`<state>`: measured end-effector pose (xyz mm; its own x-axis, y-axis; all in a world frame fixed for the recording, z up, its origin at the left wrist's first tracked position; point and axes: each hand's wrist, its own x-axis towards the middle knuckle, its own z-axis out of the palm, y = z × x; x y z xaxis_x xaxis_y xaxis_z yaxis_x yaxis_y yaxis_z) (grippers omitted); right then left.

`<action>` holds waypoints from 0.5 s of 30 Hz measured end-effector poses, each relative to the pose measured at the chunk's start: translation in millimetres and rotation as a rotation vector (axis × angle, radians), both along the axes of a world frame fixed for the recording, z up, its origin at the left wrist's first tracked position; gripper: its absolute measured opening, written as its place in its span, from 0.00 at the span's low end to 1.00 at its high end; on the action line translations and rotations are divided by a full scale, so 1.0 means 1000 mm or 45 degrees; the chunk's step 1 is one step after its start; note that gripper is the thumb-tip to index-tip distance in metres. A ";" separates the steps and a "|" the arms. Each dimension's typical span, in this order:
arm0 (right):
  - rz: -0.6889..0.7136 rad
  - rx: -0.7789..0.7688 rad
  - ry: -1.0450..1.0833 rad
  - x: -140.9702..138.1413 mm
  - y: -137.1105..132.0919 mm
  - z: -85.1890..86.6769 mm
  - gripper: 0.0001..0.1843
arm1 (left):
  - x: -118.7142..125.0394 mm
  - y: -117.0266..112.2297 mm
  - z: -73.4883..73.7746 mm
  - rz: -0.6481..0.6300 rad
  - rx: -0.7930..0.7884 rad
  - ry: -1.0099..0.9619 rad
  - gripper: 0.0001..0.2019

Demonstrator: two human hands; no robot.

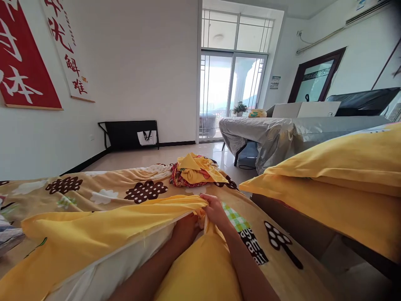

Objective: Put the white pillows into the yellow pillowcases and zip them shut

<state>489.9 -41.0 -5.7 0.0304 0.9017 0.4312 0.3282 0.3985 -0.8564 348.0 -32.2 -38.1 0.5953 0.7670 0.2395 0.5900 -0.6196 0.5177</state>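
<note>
A yellow pillowcase (103, 230) lies across the bed in front of me, with a white pillow (131, 251) showing along its open edge. My right hand (215, 210) is closed round bunched yellow cloth at the case's right end. Close beside it, my left hand (188, 228) reaches under the raised edge, against the white pillow; its fingers grip the bunched cloth and are partly hidden. Between my forearms bulges another yellow part (200, 267), filled out and nearest to me; I cannot tell whether it belongs to the same case.
The bed carries a patterned brown blanket (109, 184). A crumpled yellow and red cloth pile (197, 169) lies at its far edge. Stacked yellow pillows (338, 167) rise at the right over a cardboard box (291, 221). Behind stands a table under a silver cover (278, 129).
</note>
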 end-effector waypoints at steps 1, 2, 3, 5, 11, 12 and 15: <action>-0.020 -0.001 -0.050 0.000 -0.001 0.001 0.12 | -0.003 -0.002 0.000 -0.051 0.004 -0.071 0.09; -0.045 0.002 -0.105 -0.001 -0.002 0.003 0.12 | -0.006 -0.003 0.000 -0.105 0.007 -0.171 0.10; -0.066 0.007 -0.158 -0.001 -0.003 0.004 0.12 | -0.010 -0.005 0.001 -0.157 0.011 -0.280 0.11; -0.061 0.006 -0.252 0.000 -0.007 0.008 0.12 | -0.015 -0.009 0.002 -0.232 0.047 -0.419 0.13; -0.126 0.049 -0.386 -0.003 -0.020 0.021 0.14 | -0.025 -0.013 -0.007 -0.281 0.569 -0.149 0.15; -0.155 0.060 -0.382 -0.004 -0.022 0.023 0.16 | -0.026 -0.013 -0.008 -0.290 0.676 -0.131 0.15; -0.181 0.074 -0.385 -0.008 -0.026 0.026 0.21 | -0.024 -0.012 -0.008 -0.362 0.904 -0.150 0.16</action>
